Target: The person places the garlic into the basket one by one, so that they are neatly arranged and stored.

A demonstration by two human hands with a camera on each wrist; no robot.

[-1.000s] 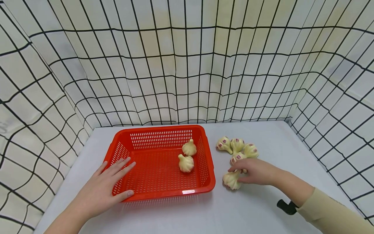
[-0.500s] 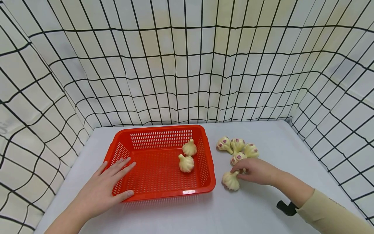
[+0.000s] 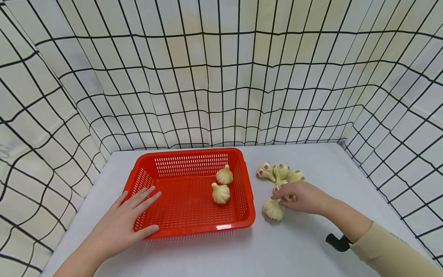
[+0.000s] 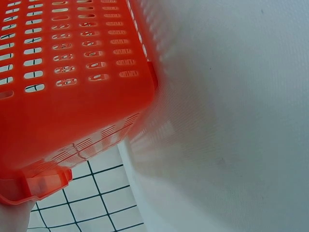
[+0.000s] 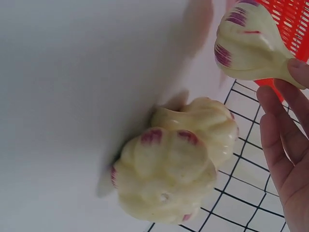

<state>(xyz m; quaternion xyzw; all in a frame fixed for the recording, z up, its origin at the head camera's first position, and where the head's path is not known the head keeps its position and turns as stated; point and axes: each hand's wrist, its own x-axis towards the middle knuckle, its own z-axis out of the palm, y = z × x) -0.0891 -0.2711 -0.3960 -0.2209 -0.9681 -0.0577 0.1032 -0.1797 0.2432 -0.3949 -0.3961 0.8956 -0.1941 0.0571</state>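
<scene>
My right hand (image 3: 304, 197) pinches the stem of a garlic bulb (image 3: 273, 209) just right of the red basket (image 3: 207, 230). In the right wrist view this purple-streaked bulb (image 5: 248, 46) hangs from the fingertips of the hand (image 5: 294, 140), off the surface. Behind it several bulbs (image 3: 265, 170) lie in a cluster, partly hidden by the hand. Two bulbs (image 3: 220, 193) lie inside the basket at its right side. My left hand (image 3: 121, 225) rests on the basket's left front corner with fingers spread. The left wrist view shows the basket's wall (image 4: 77, 108).
Black netting (image 3: 235, 92) over white cloth surrounds the white table (image 3: 238, 256) at the back and both sides. A black object (image 3: 338, 242) shows beside the right sleeve (image 3: 387, 252).
The right hand and its bulb have moved slightly away from the table's front, after the bulb shifted a little left. The left hand and the basket have not moved.
</scene>
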